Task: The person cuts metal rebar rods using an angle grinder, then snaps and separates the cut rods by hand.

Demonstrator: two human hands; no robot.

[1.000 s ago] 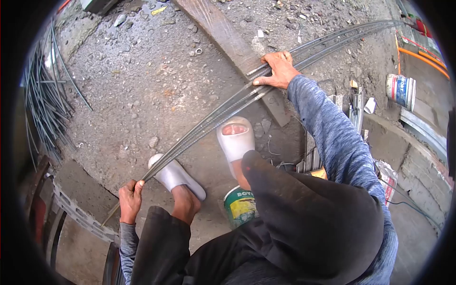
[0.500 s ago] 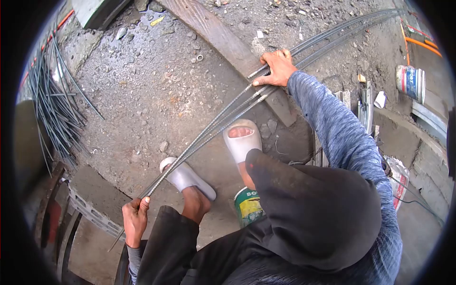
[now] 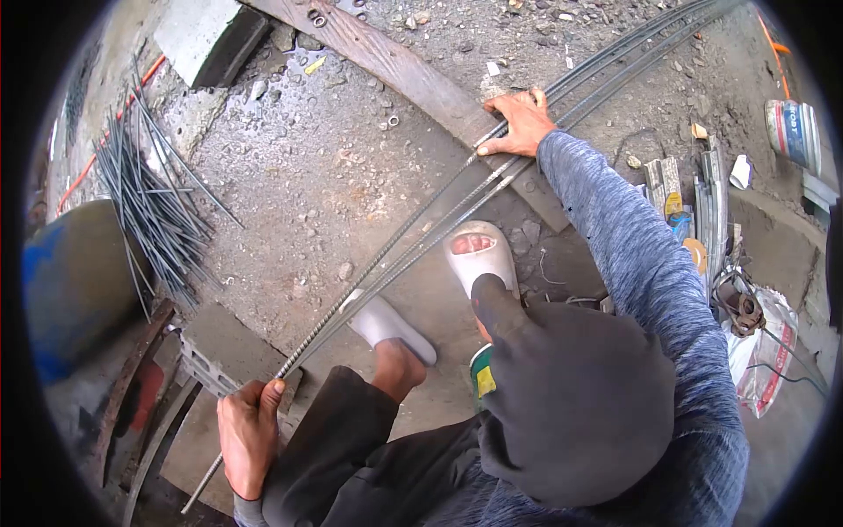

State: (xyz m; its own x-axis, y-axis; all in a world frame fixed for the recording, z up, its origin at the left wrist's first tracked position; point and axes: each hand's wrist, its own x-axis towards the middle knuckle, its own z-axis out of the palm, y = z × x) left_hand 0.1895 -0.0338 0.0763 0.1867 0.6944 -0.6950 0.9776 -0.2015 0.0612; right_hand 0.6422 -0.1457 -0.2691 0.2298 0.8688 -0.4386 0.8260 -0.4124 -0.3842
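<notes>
Several long ribbed steel rods (image 3: 399, 234) slant from the lower left to the upper right, close together at the lower end and slightly fanned out in the middle. My left hand (image 3: 249, 428) is closed round their lower part, with one rod end sticking out below the fist. Farther up, my right hand (image 3: 522, 125) grips the rods between thumb and fingers, over a wooden plank (image 3: 399, 66). The rods run on past it towards the top right. My feet, in light slippers (image 3: 481, 255), are beneath and beside the rods.
A pile of thin rods (image 3: 154, 206) lies at the left, near a hollow block (image 3: 215, 351) and a dark rounded object (image 3: 83, 281). On the right are a paint bucket (image 3: 793, 132), metal channels (image 3: 713, 211) and a white sack (image 3: 773, 351). A green can (image 3: 481, 373) stands near my leg.
The view has shifted, so the ground and objects appear farther right. My left hand has come lower and nearer my body, still gripping. My right hand keeps its hold at the plank.
</notes>
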